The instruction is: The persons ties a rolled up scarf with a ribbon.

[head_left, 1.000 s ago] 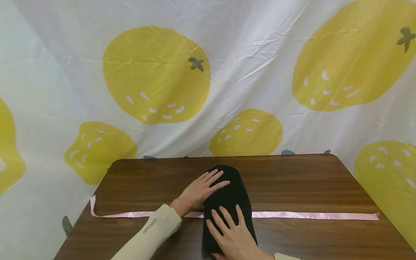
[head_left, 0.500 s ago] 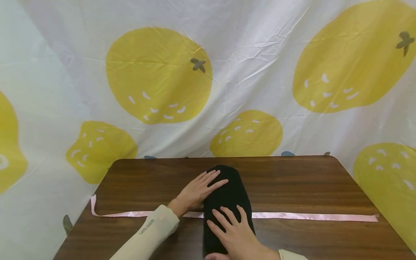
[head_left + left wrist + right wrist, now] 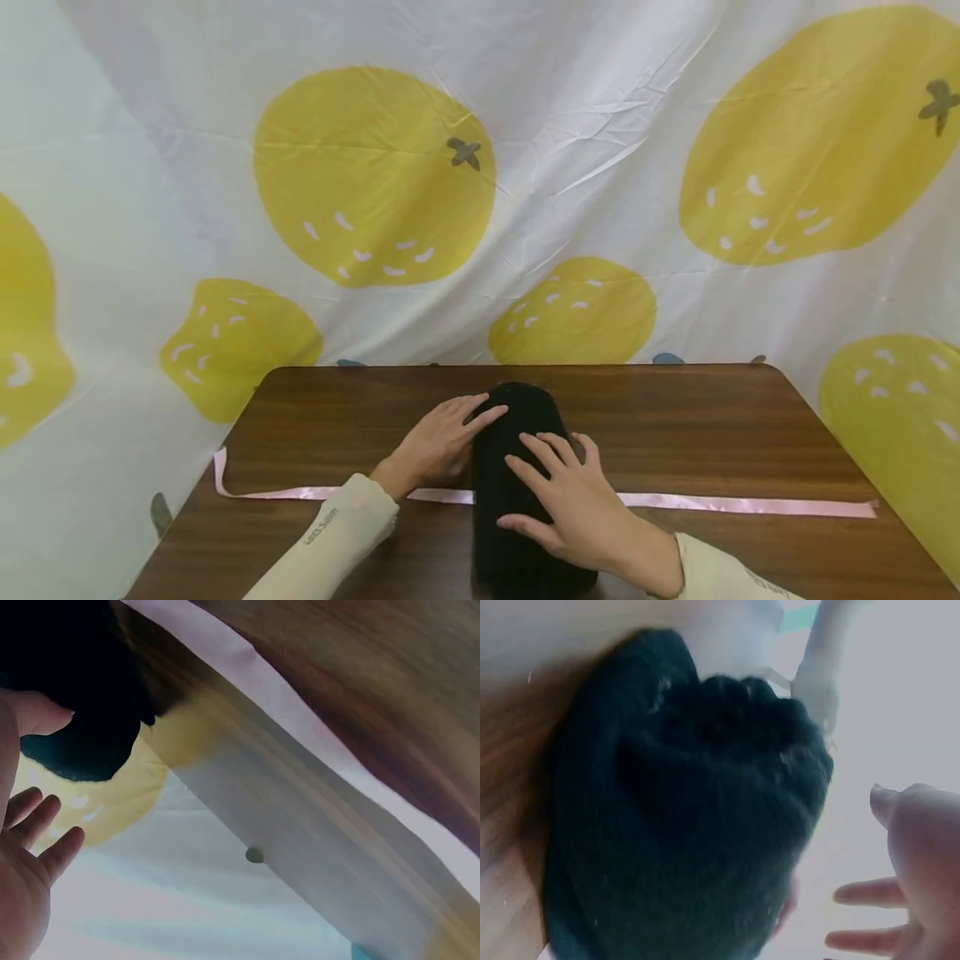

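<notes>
Black cloth — one — under two hands, left hand and right hand.

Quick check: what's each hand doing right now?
Left hand: open, fingers flat against the black cloth bundle.
Right hand: open, resting on top of it.

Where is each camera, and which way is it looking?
Head: sits up high, looks forward and down at the brown wooden table, the black knitted hat, the pink ribbon; shows left hand, right hand and both sleeves.
Left wrist: looks past the left hand along the table edge.
Right wrist: looks at the hat; right-hand fingers show.
All three views share the hat.
</notes>
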